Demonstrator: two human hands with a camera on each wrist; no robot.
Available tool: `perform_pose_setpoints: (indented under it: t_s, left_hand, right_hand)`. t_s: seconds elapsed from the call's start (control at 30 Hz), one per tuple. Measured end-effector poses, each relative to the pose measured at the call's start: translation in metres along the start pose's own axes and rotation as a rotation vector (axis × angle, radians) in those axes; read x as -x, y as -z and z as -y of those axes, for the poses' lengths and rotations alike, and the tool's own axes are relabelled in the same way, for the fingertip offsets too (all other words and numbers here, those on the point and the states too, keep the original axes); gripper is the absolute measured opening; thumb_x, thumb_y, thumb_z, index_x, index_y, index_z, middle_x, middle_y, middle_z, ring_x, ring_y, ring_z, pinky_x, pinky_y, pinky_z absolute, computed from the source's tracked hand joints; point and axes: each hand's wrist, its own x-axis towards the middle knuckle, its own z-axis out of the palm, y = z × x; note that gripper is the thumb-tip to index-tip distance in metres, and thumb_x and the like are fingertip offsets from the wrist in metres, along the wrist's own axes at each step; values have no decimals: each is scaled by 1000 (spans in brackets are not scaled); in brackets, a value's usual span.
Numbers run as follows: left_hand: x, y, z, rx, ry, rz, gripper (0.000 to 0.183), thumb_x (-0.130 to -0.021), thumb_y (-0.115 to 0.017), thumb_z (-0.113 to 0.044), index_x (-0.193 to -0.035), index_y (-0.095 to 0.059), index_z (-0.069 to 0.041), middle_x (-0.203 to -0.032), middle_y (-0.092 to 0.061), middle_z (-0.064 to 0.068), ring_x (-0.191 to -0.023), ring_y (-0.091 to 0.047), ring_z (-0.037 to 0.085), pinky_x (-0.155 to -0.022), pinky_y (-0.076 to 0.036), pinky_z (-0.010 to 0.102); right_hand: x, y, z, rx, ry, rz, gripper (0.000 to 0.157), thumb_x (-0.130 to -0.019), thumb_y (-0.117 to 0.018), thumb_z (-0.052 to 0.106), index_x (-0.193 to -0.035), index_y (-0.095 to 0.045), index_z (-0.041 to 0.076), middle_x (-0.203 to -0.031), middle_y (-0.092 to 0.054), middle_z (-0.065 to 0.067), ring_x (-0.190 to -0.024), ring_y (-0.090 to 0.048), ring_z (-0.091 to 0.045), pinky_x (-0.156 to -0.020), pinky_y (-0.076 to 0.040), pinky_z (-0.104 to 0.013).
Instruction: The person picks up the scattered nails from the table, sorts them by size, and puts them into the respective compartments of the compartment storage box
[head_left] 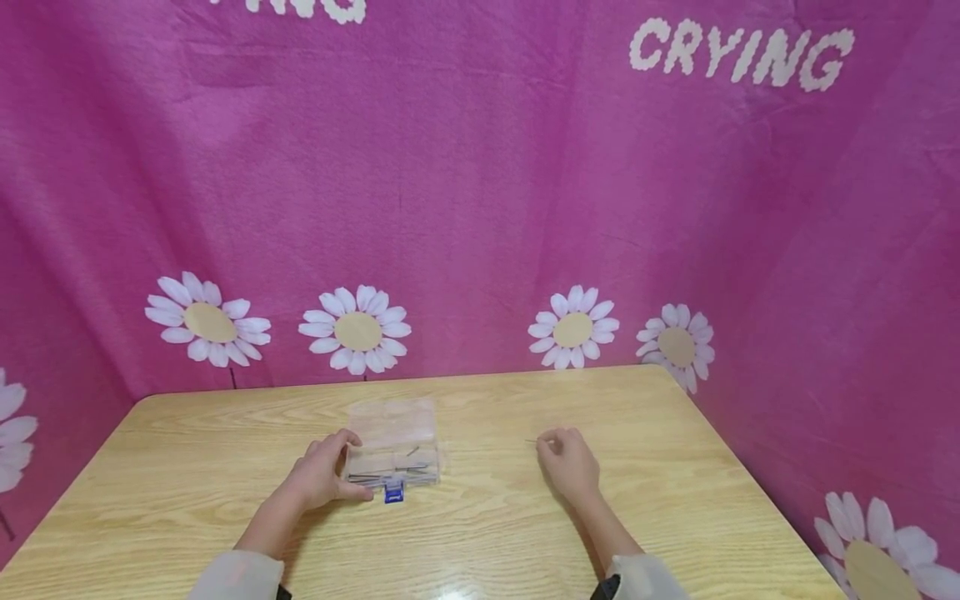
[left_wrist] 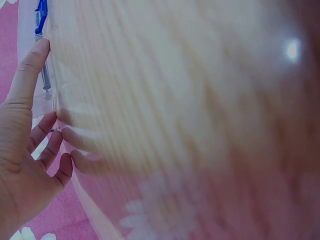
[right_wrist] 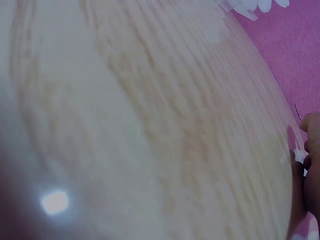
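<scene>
A clear plastic box (head_left: 372, 460) lies on the table with its lid (head_left: 393, 421) tipped back and a blue latch (head_left: 393, 491) at its front. Several thin metal pieces (head_left: 411, 467) lie in its compartments. My left hand (head_left: 322, 471) holds the box by its left end, thumb along the front wall and fingers round towards the back. In the left wrist view, the thumb (left_wrist: 31, 70) reaches up close to the latch. To the right of the box, my right hand (head_left: 573, 468) pinches a thin, needle-like metal piece (head_left: 530, 441) that points left; most of it is hidden by the fingers.
Both hands are over a light wood-grain table (head_left: 487, 533). Its far edge meets a pink curtain (head_left: 480, 208) printed with daisies and white lettering, which also hangs along both sides. Bare table surface lies between the box and my right hand.
</scene>
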Motion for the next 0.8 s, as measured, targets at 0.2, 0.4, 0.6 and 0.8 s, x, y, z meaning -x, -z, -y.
perform_pose_setpoints:
  t_s: [0.2,0.4,0.6,0.8]
  left_hand:
    - [2,0,-1,8,-4,1,79,-54,-87,-46,-115,-49,-13,-99,-54,3,-95,-45,24,-80,-37,44]
    - [2,0,-2,20,16,9,78,-55,-87,-46,-116,-49,-14,-103,-55,5,-97,-44,25,-83,-37,45]
    - [2,1,-2,27,11,-1,78,-55,-87,-45,-115,-49,-13,-107,-56,6,-99,-44,26,-85,-37,47]
    - [1,1,-1,19,6,-4,77,-55,-87,-45,-114,-49,-14,-108,-56,6,-98,-45,25,-84,-37,46]
  right_hand:
    - [1,0,-1,-29,3,-16,16,-87,-60,23,-95,-70,13,-84,-56,-3,-70,-49,-13,-61,-37,-27]
    - [2,-1,0,-67,-9,-27,17,-86,-60,24,-95,-69,12,-84,-55,-3,-69,-49,-14,-60,-37,-27]
    - [-2,0,4,-132,2,-24,16,-85,-61,20,-94,-69,10,-85,-55,-5,-71,-49,-15,-61,-38,-27]
    - [-3,1,14,-167,6,-3,16,-84,-61,15,-95,-70,7,-87,-55,-7,-72,-48,-15,-61,-40,-25]
